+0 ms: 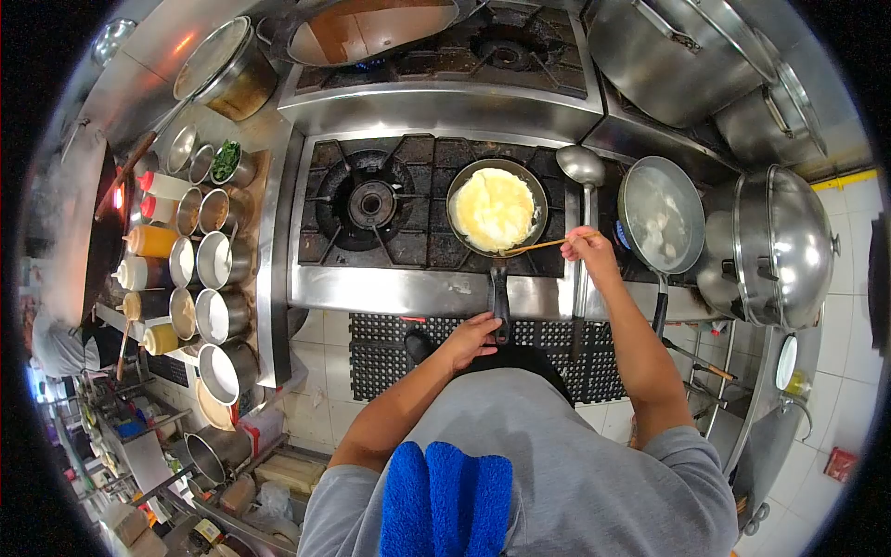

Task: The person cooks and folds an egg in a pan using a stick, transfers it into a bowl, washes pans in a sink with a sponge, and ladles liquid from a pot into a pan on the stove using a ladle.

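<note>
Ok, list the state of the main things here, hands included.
Front pan: on the stove, uncovered.
Yellow egg-like food: spread across most of it.
Left hand: at its handle.
Right hand: holding the chopstick-like utensil.
Chopstick-like utensil: slanting to the pan's near edge.
Ladle: lying beside the pan.
Left burner: no flame showing.
Blue flame: lit.
Blue towel: folded.
</note>
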The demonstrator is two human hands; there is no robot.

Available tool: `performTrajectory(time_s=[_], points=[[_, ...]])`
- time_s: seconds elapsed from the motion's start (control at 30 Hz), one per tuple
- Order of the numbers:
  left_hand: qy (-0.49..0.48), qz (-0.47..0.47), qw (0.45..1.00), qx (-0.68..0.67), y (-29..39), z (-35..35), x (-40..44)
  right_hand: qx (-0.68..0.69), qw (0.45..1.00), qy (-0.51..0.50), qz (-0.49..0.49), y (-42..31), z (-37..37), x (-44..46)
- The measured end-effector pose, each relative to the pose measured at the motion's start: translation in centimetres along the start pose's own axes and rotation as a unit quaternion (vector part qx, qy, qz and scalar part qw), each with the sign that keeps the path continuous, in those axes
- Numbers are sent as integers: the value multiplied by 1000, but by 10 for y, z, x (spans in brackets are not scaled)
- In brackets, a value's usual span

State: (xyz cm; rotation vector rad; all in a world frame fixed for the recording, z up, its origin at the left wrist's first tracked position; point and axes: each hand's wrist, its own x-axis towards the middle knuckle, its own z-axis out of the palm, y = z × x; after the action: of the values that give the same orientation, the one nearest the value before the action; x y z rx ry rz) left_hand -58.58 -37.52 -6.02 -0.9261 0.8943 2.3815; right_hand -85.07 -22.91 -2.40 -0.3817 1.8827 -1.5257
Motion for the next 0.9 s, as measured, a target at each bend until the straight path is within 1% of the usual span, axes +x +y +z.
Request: performTrajectory(time_s=[0.03, 0.1, 0.17, 0.27, 0.37, 0.43, 0.5, 0.53, 0.63, 0.73, 0.77, 0.83, 0.9], points=[[5, -3, 1000, -2, 1, 1, -2, 0, 1000, 0, -1, 6, 2, -1], [11, -5, 1000, -3, 1, 0, -2, 51, 998, 30, 17, 14, 14, -4], [12, -6, 1000, -2, -1, -2, 2, 75, 997, 26, 23, 19, 30, -7], [16, -9, 1000, -1, 0, 0, 1, 169, 983, 60, 42, 16, 56, -11], [23, -7, 1000, 5, 0, 1, -1, 195, 977, 75, 35, 15, 53, -14], [22, -8, 1000, 5, 1, 1, -2, 190, 978, 78, 30, 14, 43, -20], [22, -8, 1000, 6, -1, -1, 0, 109, 991, 65, 29, 10, 35, -29], [21, -9, 1000, 3, -4, -3, 2, 99, 993, 59, 11, 14, 31, -31], [22, -10, 1000, 1, -2, -2, 0, 90, 994, 59, -1, 15, 30, -29], [19, -15, 1000, 6, -1, 1, 1, 115, 992, 41, 18, 19, 46, -22], [16, -17, 1000, 5, -2, 1, 2, 128, 991, 40, 8, 20, 53, -20], [6, -16, 1000, 10, -4, -1, 6, 146, 986, 74, 9, 22, 62, -15], [-2, -15, 1000, 14, -6, -3, 7, 163, 984, 73, 10, 21, 60, -15]])
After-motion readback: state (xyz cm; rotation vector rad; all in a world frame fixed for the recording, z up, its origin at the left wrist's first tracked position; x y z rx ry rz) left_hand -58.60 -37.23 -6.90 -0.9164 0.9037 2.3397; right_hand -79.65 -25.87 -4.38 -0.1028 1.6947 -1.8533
